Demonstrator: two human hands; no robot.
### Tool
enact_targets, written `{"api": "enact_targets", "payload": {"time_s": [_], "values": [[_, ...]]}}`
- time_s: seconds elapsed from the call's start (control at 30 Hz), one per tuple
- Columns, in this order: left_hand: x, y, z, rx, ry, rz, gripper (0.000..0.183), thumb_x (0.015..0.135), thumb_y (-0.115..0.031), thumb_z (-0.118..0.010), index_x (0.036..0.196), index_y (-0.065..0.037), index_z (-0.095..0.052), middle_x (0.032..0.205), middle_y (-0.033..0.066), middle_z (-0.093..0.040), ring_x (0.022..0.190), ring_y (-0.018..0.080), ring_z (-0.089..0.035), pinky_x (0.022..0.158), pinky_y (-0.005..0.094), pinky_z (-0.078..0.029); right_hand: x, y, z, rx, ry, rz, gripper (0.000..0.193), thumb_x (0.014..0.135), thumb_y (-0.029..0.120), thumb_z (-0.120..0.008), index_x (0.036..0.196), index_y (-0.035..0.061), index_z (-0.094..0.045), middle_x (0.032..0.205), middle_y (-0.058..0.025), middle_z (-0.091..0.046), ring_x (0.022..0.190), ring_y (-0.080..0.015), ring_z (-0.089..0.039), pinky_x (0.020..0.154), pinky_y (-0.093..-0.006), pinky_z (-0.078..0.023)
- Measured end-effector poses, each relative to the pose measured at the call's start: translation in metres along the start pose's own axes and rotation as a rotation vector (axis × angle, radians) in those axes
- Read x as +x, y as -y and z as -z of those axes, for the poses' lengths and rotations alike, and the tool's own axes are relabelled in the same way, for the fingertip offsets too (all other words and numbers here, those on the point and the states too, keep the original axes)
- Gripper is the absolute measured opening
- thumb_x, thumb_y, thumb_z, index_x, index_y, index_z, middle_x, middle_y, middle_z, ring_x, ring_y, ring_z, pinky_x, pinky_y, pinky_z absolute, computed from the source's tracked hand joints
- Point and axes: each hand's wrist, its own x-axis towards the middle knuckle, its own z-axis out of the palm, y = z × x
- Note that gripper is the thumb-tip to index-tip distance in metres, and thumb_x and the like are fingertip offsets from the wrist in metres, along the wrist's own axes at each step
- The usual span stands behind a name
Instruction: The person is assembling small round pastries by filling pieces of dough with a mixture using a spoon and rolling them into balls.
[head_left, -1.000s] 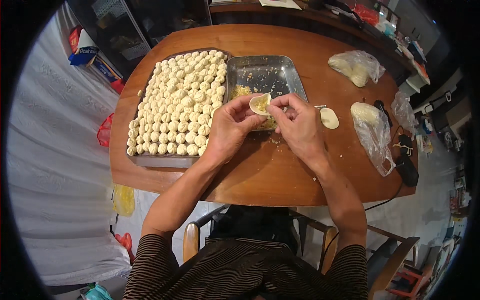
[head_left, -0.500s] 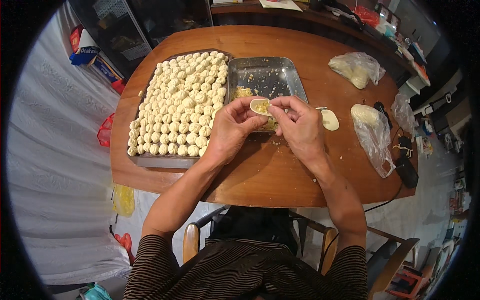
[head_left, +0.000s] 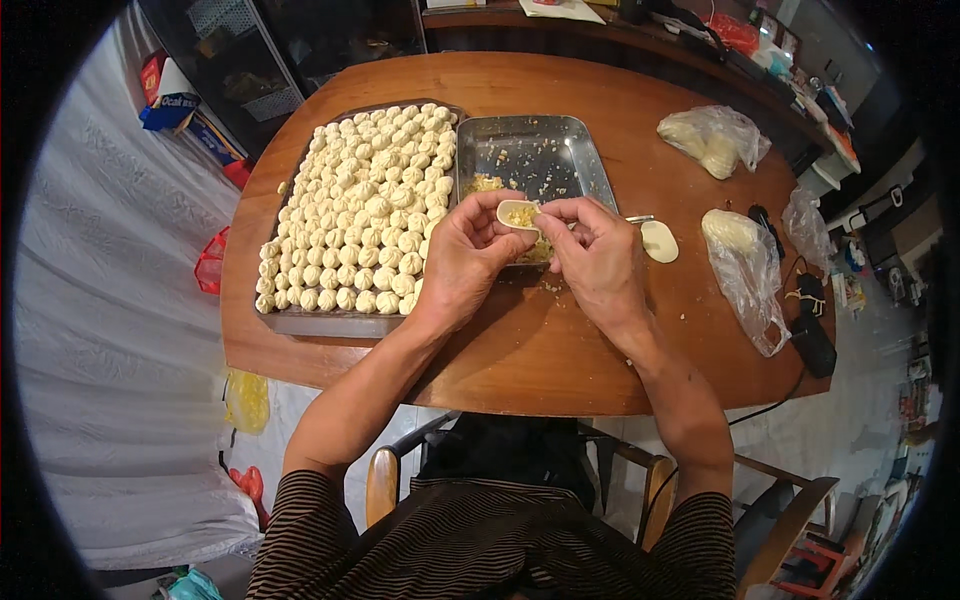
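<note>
Between my hands, above the near edge of a metal tray [head_left: 590, 165], is a round dough wrapper [head_left: 507, 222] with crumbly yellow filling [head_left: 522, 214] in it. My left hand [head_left: 466, 255] cups the wrapper from the left, thumb in front and fingers behind. My right hand [head_left: 602, 260] pinches its right edge between thumb and fingertips. A thin metal handle [head_left: 640, 218] shows beside the right hand's knuckles; whether that hand holds it I cannot tell. Another flat dough wrapper [head_left: 659, 241] lies on the table to the right. More yellow filling and scattered crumbs are in the metal tray, partly behind my hands.
Left of the metal tray stands a large tray [head_left: 330, 324] packed with rows of small pleated buns [head_left: 365, 205]. Plastic bags of dough [head_left: 715, 140] lie at the table's right, near a black object [head_left: 813, 345] with a cord. Wooden chair arms [head_left: 383, 485] flank me below the table edge.
The wrapper has tilted slightly and shifted a little left, its opening showing more filling. More of the metal handle shows beside my right hand. Both arms stay nearly in place.
</note>
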Motion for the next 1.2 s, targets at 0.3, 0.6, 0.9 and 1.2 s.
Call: {"api": "enact_targets", "payload": {"time_s": [0.3, 0.6, 0.9, 1.2], "values": [[-0.002, 0.001, -0.001, 0.034, -0.036, 0.000, 0.033, 0.096, 0.004, -0.073, 0.128, 0.004, -0.065, 0.115, 0.0083, -0.074, 0.103, 0.0127, -0.071, 0.093, 0.0267, -0.060, 0.000, 0.003, 0.003, -0.189, -0.037, 0.261, 0.008, 0.095, 0.005, -0.073, 0.098, -0.0003, -0.069, 0.090, -0.0172, -0.066, 0.079, -0.0376, -0.069, 0.067, -0.0434, -0.053], [-0.002, -0.005, 0.000, 0.069, 0.013, 0.062, 0.033, 0.099, -0.001, -0.072, 0.132, 0.003, -0.066, 0.116, 0.0104, -0.075, 0.101, 0.0160, -0.074, 0.090, 0.0300, -0.063, -0.001, 0.004, 0.000, 0.027, -0.006, 0.075, 0.017, 0.095, 0.005, -0.074, 0.110, -0.0004, -0.069, 0.093, -0.0171, -0.070, 0.076, -0.0307, -0.073, 0.063, -0.0387, -0.056], [0.000, -0.002, 0.002, 0.047, 0.044, 0.056, 0.036, 0.100, 0.001, -0.070, 0.135, 0.006, -0.062, 0.120, 0.0129, -0.073, 0.104, 0.0174, -0.073, 0.097, 0.0321, -0.061, 0.001, 0.000, 0.001, -0.077, -0.009, 0.190, 0.011, 0.095, 0.004, -0.074, 0.104, -0.0009, -0.073, 0.091, -0.0156, -0.070, 0.075, -0.0310, -0.072, 0.066, -0.0394, -0.056], [0.000, 0.000, -0.002, -0.024, -0.001, -0.014, 0.037, 0.100, 0.005, -0.068, 0.136, 0.006, -0.058, 0.112, 0.0135, -0.073, 0.096, 0.0179, -0.073, 0.091, 0.0308, -0.061, -0.002, 0.001, 0.002, -0.210, -0.046, 0.311, 0.006, 0.095, 0.004, -0.071, 0.098, -0.0003, -0.069, 0.090, -0.0172, -0.067, 0.081, -0.0387, -0.069, 0.069, -0.0449, -0.055]]}}
